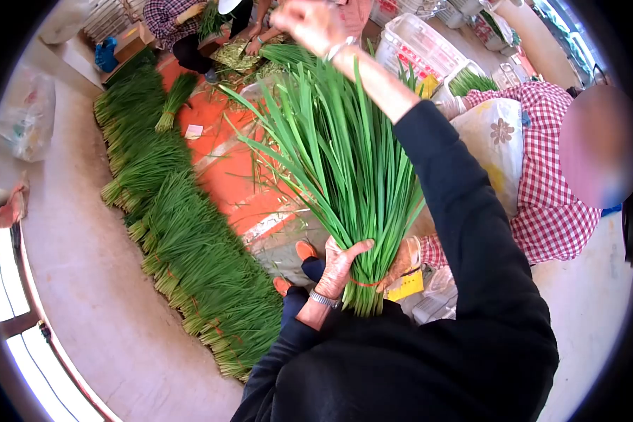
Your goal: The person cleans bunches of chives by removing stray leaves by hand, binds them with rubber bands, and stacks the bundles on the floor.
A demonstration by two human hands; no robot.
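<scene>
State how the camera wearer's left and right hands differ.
The left hand wraps around the lower part of the green bundle; the right hand is raised, free of it. The left hand looks fairly sharp, while the right hand is blurred. Both have a wristband and dark sleeve.

An orange-red ground sheet with pale stripes is covering the middle of the floor. Along its left side, a long, dense row of green garlic chive bunches is lying side by side, hiding the surface directly underneath; the pale cut ends are pointing toward the lower left, and red bands are circling some of them. Just right of the row's upper part, a single bunch is lying on the sheet. Below it, a small white paper slip is resting flat. Loose leaf scraps are scattering across the sheet's right part.
</scene>
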